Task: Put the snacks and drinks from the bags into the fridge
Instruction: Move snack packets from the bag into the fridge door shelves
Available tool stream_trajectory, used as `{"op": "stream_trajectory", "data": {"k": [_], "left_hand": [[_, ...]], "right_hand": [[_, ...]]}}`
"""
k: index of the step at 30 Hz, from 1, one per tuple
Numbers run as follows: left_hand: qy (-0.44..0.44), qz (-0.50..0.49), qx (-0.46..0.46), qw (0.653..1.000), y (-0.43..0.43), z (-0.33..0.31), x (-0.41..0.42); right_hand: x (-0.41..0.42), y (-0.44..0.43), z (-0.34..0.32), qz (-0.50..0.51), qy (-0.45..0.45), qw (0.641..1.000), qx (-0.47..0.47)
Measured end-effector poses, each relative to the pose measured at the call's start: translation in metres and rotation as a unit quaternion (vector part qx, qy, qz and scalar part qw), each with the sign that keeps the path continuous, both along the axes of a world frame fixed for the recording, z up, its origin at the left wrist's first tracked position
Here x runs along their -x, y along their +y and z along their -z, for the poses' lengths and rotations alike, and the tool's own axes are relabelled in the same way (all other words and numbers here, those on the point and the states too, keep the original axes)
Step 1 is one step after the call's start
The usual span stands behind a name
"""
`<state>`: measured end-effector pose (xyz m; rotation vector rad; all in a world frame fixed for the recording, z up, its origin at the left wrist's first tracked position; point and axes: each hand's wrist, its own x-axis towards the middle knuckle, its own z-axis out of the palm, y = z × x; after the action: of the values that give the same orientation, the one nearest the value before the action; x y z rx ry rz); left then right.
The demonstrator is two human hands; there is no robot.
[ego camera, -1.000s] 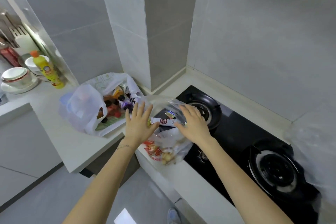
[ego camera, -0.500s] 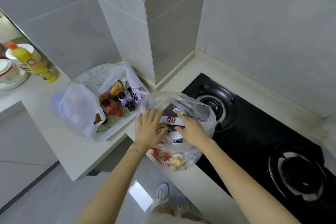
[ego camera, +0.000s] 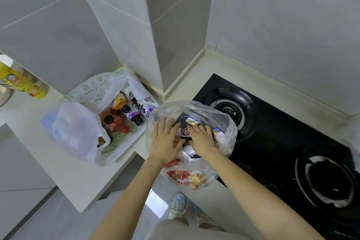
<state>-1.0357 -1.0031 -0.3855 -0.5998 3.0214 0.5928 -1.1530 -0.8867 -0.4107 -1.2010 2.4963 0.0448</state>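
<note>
Here, at the far left edge of the frame, a yellow bottle [ego camera: 21, 82] stands on the pale bench [ego camera: 68, 171]. Right of it, left of centre, a white bag [ego camera: 78, 128] lies open with several drink bottles [ego camera: 116, 121] inside. At centre the left hand [ego camera: 165, 142] lies on the left rim of the clear bag [ego camera: 196, 108] of snacks, fingers straight and slightly spread, pressing the film down. The right hand [ego camera: 200, 138] is inside the bag's mouth, fingers curled over a dark packet [ego camera: 185, 132] with a round red label, thumb at its near edge. The bag's far side leans on the black stove [ego camera: 282, 142], which fills the right of the frame. No fridge is in view.

The likeliest trouble is the clear bag itself: its lower end bulges past the bench's front edge above the floor, so a lift of 1 packet could drag the film and tip the rest over. 2 small packets [ego camera: 191, 121] sit loose near the rim and could spill out with the same tug. The thin film may also catch on the burner grate.

The dark packet lies roughly flat, its long axis seeming to run left to right across the frame, though the right hand hides much of it. The drink bottles lie on their sides, long axes slanting from upper left to lower right, caps toward the lower right
</note>
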Motion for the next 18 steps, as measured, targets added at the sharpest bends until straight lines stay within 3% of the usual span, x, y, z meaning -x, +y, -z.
{"op": "stream_trajectory", "data": {"k": [7,13,16,18], "left_hand": [[-0.007,-0.009,-0.021,1.000,-0.008,0.003,0.009],[0.034,-0.032,-0.091,0.995,-0.007,0.002,0.010],[0.045,-0.071,-0.129,0.988,-0.004,-0.001,0.013],[0.060,-0.098,-0.165,0.980,0.001,-0.005,0.017]], "right_hand": [[0.004,-0.006,0.009,0.030,0.036,0.999,0.004],[0.012,-0.002,-0.004,0.104,-0.012,0.987,0.125],[0.017,0.006,-0.012,0.196,-0.064,0.951,0.230],[0.018,0.011,-0.023,0.276,-0.135,0.899,0.311]]}}
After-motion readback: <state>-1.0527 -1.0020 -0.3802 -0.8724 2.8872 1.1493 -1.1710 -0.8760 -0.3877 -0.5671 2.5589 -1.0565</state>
